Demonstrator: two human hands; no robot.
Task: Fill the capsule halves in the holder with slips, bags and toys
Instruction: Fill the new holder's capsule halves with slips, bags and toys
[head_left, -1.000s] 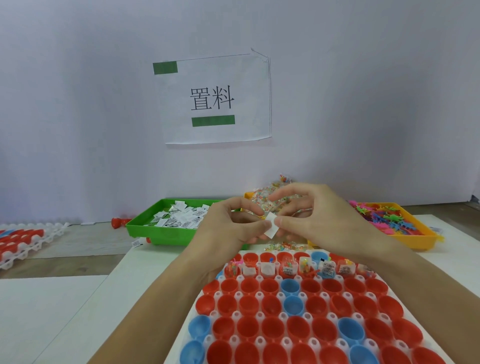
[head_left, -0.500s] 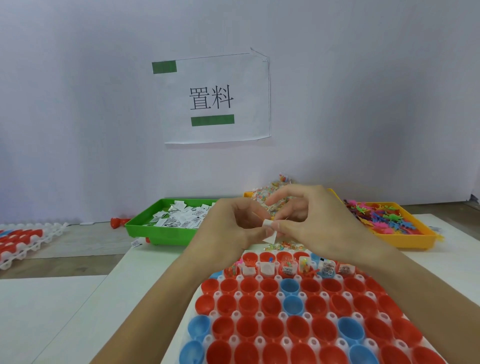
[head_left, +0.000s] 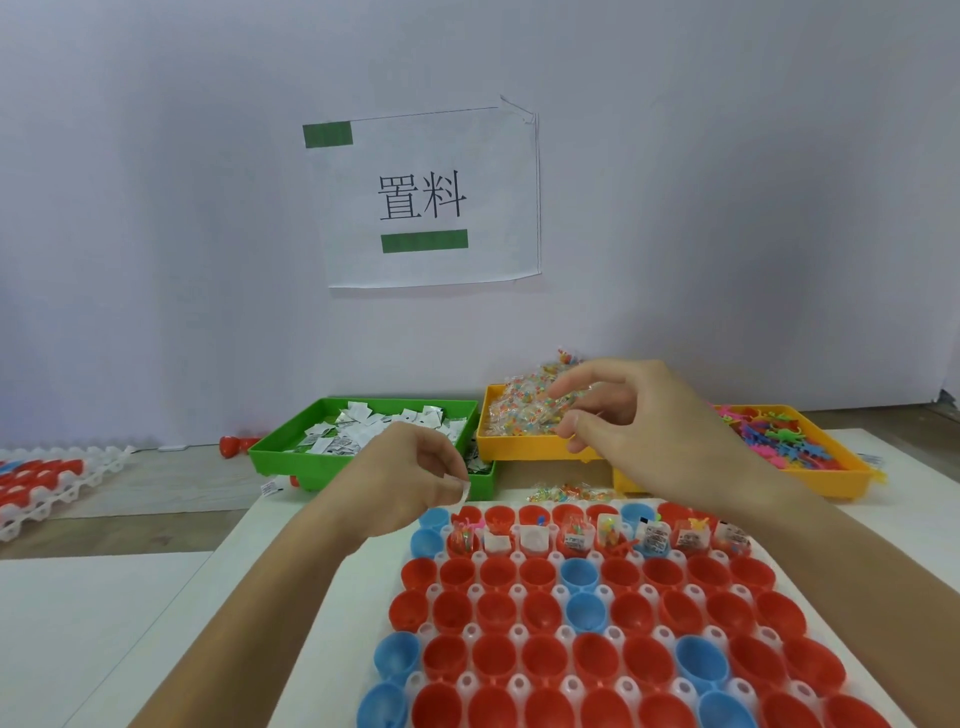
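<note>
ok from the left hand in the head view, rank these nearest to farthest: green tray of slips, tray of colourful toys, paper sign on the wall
From the left hand, which pinches a white slip:
1. Green tray, just behind the hand, slightly to its left.
2. Tray of colourful toys, far across on the right, beyond the right hand.
3. Paper sign, up on the back wall, farthest.

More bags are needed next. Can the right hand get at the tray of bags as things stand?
Probably yes. The right hand holds nothing and hovers just over the near edge of the tray of bags, whose top is open, with nothing between them.
</note>
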